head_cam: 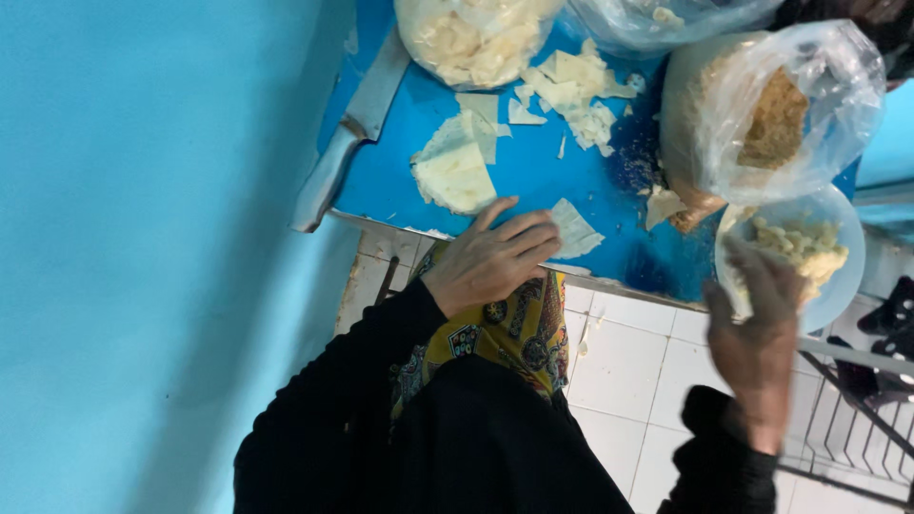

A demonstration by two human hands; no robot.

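The left hand [490, 259] lay flat, fingers together, their tips on a pale dough sheet [574, 230], while the right hand [757, 328], fingers spread, touched the white plate [844, 276].

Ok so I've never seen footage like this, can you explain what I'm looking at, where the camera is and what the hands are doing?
There is no machine here. One camera sits on a person's head and looks down, so you see their own two arms in black sleeves and a yellow patterned cloth on their lap.

In front of them is a blue table above a white tiled floor. The left hand rests flat at the table's edge, fingertips on a thin pale sheet. The right hand reaches to a clear lid or dish holding small pale pieces.

Also on the table: a big knife, more pale sheets and scraps, and plastic bags, one with pale pieces, one with a brownish crumbly filling. Neither hand clearly grips anything.
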